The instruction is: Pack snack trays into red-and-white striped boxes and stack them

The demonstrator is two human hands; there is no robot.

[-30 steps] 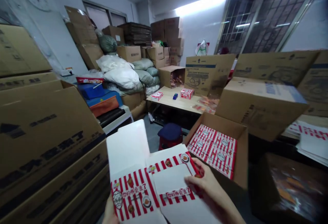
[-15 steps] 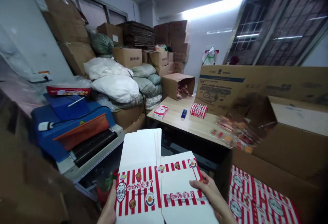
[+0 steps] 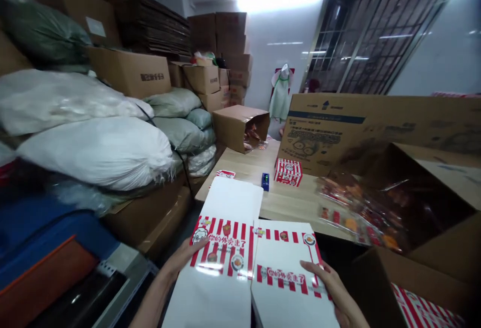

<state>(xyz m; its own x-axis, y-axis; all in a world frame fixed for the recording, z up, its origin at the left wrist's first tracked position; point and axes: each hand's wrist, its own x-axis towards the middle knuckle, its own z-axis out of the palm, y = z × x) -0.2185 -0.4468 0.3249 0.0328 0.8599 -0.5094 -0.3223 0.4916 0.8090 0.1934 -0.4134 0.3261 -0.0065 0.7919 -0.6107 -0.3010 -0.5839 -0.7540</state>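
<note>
A flat, unfolded takeout box (image 3: 225, 198), white with red stripes and printed burgers and fries, spans both my hands. My left hand (image 3: 183, 258) is closed on its left edge, thumb lying over the printed bearded face. At the right edge my right hand (image 3: 330, 280) grips the panel, its thumb on top and the other fingers hidden beneath. A dark gap parts the two lower panels. Beyond the cardboard, a small striped stack (image 3: 225, 173) sits on the table, partly covered by the blank's top.
On the wooden table (image 3: 240, 162) are a blue device (image 3: 265, 182), a folded striped box (image 3: 288, 172) and plastic-wrapped toys (image 3: 353, 208). An open carton (image 3: 240, 125) lies behind. Striped boxes (image 3: 424, 305) fill a carton at lower right. Sacks (image 3: 101, 150) and a blue machine (image 3: 41, 248) stand left.
My view has turned right and come closer to the table. Both hands have carried the box blank toward the table, and my left thumb now lies over its front.
</note>
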